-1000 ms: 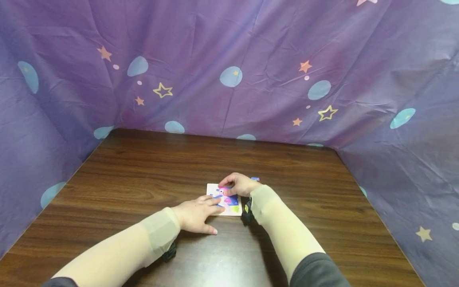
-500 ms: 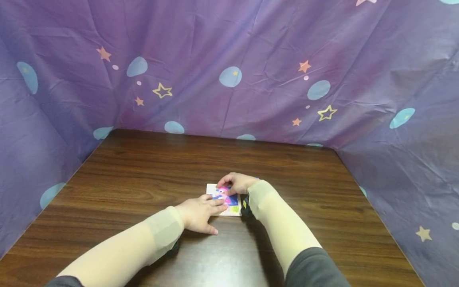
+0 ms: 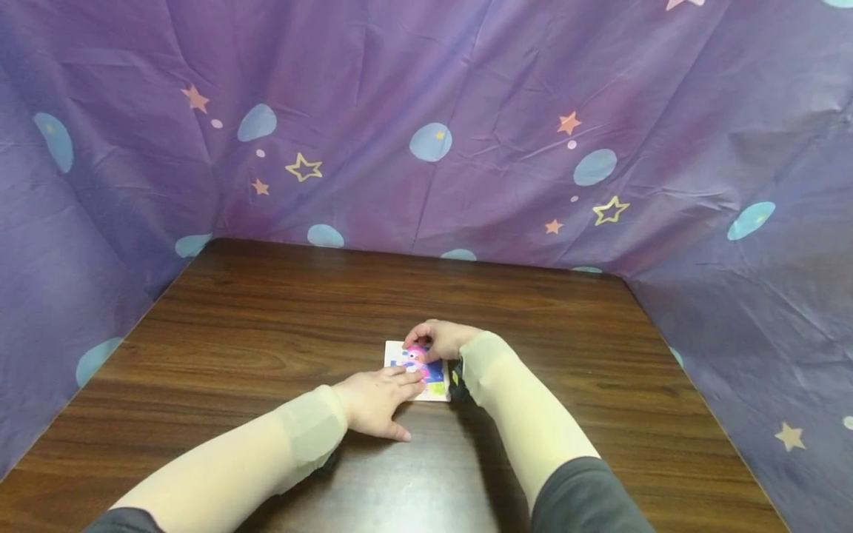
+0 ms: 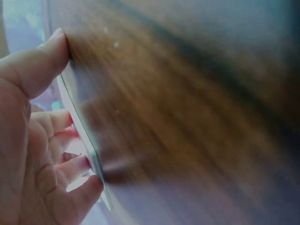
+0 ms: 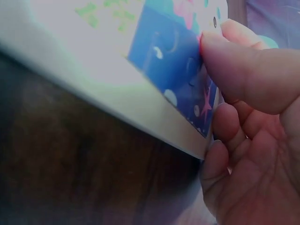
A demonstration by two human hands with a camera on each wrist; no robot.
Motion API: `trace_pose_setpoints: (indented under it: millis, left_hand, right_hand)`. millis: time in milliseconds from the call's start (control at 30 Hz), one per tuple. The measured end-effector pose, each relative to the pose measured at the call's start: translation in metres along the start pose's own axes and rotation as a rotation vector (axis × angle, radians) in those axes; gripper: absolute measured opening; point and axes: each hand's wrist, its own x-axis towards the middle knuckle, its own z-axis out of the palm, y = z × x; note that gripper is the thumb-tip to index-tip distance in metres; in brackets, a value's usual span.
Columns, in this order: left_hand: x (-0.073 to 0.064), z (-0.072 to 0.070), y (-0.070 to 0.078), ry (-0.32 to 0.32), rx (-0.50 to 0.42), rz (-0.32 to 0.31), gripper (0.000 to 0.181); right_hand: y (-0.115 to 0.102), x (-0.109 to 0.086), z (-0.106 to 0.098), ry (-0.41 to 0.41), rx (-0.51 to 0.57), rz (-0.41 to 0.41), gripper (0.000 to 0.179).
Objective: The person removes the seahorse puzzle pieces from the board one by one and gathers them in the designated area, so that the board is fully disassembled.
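Note:
A small jigsaw puzzle [image 3: 436, 388] in a white frame lies flat on the table, its picture pink, blue and green. My left hand [image 3: 378, 400] rests over its lower left part with fingers spread and thumb on the wood. In the left wrist view, the fingertips meet the thin edge of the frame [image 4: 80, 115]. At the top of the picture, my right hand [image 3: 445, 340] pinches a pink puzzle piece [image 3: 417, 354] between thumb and index finger. The right wrist view shows the thumb [image 5: 248, 70] on the picture's surface, other fingers curled beside the frame's edge. Both hands cover parts of the picture.
The brown wooden table [image 3: 286, 303] extends around the puzzle on all sides. Purple cloth [image 3: 373, 89] with stars and blue dots hangs along the back and both sides. A black wrist strap [image 3: 458, 381] sits under the right wrist.
My right hand has shifted slightly left at the top of the puzzle; the small blue piece seen beyond its wrist no longer shows. My left hand has slid slightly right over the puzzle.

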Motion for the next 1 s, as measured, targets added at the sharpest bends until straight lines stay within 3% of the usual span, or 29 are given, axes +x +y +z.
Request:
trace_pose_setpoints:
  millis: [267, 667, 1000]
  left_hand:
    - [0.004, 0.001, 0.003, 0.002, 0.014, -0.006, 0.083]
    - [0.003, 0.0, 0.002, 0.01, 0.009, -0.006, 0.084]
    - [0.004, 0.0, 0.003, 0.013, 0.015, -0.016, 0.084]
  right_hand:
    - [-0.004, -0.004, -0.003, -0.038, -0.052, 0.014, 0.034]
    - [-0.009, -0.001, -0.004, -0.047, -0.168, -0.05, 0.034]
    - [-0.011, -0.001, -0.004, -0.057, -0.142, 0.003, 0.035]
